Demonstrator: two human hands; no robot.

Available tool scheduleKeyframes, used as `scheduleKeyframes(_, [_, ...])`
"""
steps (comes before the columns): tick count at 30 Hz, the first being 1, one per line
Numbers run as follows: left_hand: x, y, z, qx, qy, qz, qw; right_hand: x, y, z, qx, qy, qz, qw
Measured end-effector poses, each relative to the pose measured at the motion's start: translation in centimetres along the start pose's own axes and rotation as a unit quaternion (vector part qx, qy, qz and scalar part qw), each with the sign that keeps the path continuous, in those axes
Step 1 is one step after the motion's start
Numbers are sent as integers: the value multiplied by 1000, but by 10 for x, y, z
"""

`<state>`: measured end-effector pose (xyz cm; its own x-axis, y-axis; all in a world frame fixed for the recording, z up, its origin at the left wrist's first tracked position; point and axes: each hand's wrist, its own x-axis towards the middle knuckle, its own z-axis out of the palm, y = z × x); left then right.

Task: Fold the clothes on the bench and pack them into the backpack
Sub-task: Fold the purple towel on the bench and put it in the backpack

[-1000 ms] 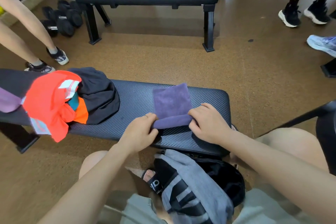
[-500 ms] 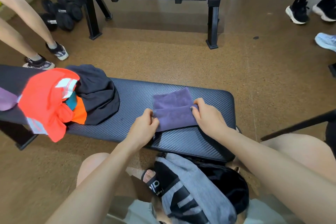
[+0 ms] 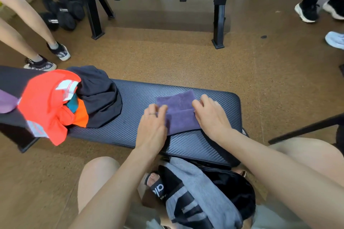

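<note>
I see left hand point(image 3: 152, 128) flat on towel point(image 3: 178, 115) | right hand point(image 3: 210, 115) flat on towel | towel on bench point(image 3: 134, 98) | clothes point(image 3: 61, 98) left of towel

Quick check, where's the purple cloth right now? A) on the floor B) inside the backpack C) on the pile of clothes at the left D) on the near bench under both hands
D: the purple cloth lies flat on the near bench, with the left hand on its left edge and the right hand on its right edge; the backpack sits below on the floor.
</note>
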<state>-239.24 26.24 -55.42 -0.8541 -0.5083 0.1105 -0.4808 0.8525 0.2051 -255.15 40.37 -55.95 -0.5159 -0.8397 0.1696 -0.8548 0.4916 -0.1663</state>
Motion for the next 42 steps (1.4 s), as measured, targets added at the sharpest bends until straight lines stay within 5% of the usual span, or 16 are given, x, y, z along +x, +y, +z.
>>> scheduleKeyframes(4, [10, -2, 1, 81, -14, 198, 977, 6, -2, -2, -78, 23, -142, 987])
scheduleKeyframes(10, [5, -8, -4, 74, -79, 164, 980, -7, 7, -17, -95, -71, -210, 970])
scheduleKeyframes(15, [11, 3, -5, 94, -68, 135, 984, 1, 8, -12, -87, -67, -194, 975])
scheduleKeyframes(18, [11, 0, -14, 47, -63, 129, 989, 3, 12, -20, 42, -57, -137, 988])
scheduleKeyframes(22, [19, -12, -25, -33, -172, 33, 984, 3, 10, -33, 234, -172, 37, 956])
scheduleKeyframes(26, [34, -15, -24, -76, -218, -10, 973, 11, 5, -25, 296, -202, 154, 921])
scheduleKeyframes(33, [64, -10, -16, 23, -267, 20, 963, 16, -4, -2, 325, -146, 247, 901])
scheduleKeyframes(38, [58, 5, -16, 8, -321, -22, 947, -1, -13, -5, 420, -89, 344, 835])
scheduleKeyframes(42, [37, 17, -24, -186, -374, -120, 901, -26, -25, -4, 507, -45, 427, 747])
